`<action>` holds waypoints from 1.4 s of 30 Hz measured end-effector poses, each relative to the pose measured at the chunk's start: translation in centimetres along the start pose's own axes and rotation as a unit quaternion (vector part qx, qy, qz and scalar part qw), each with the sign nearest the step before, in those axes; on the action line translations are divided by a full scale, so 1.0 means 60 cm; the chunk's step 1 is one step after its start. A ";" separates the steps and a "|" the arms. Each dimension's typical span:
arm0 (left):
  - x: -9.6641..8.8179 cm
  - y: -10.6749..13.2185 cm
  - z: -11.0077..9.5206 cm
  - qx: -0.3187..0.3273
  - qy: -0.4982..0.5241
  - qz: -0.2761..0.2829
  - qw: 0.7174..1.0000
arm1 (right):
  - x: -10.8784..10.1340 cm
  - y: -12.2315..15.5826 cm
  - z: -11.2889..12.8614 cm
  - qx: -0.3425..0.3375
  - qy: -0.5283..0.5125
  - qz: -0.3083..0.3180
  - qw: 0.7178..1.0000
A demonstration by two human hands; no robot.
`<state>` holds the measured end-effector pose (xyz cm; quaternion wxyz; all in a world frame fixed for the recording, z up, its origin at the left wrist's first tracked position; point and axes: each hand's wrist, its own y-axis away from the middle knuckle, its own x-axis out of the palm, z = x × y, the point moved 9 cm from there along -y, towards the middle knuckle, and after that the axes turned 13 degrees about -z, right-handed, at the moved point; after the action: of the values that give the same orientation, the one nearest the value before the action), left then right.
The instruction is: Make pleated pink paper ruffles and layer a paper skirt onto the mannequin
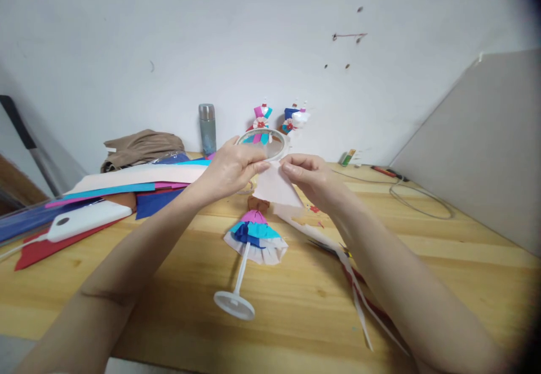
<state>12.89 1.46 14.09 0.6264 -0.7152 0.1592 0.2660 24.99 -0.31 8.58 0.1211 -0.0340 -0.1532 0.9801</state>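
My left hand point(230, 165) is closed around a roll of tape point(284, 144), held up over the table. Just to its right, my right hand point(310, 177) pinches the top edge of a pale pink piece of crepe paper point(276, 188), close under the roll. The paper hangs down between both hands. Below them lies a figure with a layered skirt point(258, 234) in pink, turquoise, blue and pale paper. A white stem runs from the skirt to a round white base point(234, 305) facing me. The figure's upper part is partly hidden behind the hanging paper.
Coloured paper sheets point(139, 178), a white device with a cable point(91, 220) and brown cloth point(143, 146) lie left. A thermos point(207, 132) and two decorated figures point(262, 116) stand behind. Paper strips point(357, 301), partly hidden scissors point(323, 245) and a cord point(416, 212) lie right.
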 end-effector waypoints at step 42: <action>0.015 0.005 -0.008 -0.025 0.042 0.060 0.997 | 0.011 0.061 0.107 -0.255 0.307 -0.128 0.908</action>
<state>13.53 1.01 13.38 0.5839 -0.7305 0.2212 0.2766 22.85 -5.38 13.54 0.2734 -0.3436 -0.3564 0.8247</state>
